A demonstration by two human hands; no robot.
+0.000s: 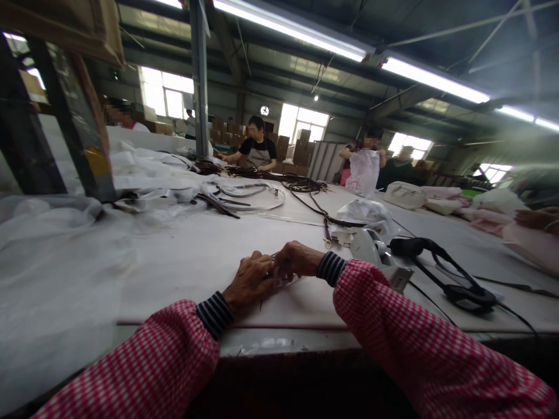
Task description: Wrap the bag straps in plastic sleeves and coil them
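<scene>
Along the near edge of the worktop (187, 267), the left hand (248, 283) and the right hand (297, 260) meet over a small shiny piece (275, 266). Each grip is closed, the fingers curled inward around the piece, which is mostly hidden and too small to name exactly. Pink gingham oversleeves (406, 331) with dark striped cuffs (331, 268) cover the forearms, and a metal front edge (279, 342) runs just below the grip.

Just to the right of the grip stands a pale metal fixture (375, 250), beside a black strap (454, 279) lying in loops. Ahead of the grip, a dark leather strap (310, 203) ending in a brass swivel clasp (327, 242) crosses the white surface. Farther ahead and to the left lie coiled straps in clear plastic (244, 195), and white plastic sheeting (52, 233) spreads well to the left of the grip. Far to the right, cream handbags (404, 195) and pink wrapped bundles (441, 199) sit along the worktop.

Well beyond the grip, a co-worker in an apron (257, 154) works at the far end, and another co-worker (364, 166) holds up a clear plastic bag. Cardboard cartons (297, 152) are stacked behind them. The factory room has a steel column (200, 75), bright windows (166, 93), and long fluorescent lights (437, 80) under a metal-framed roof.
</scene>
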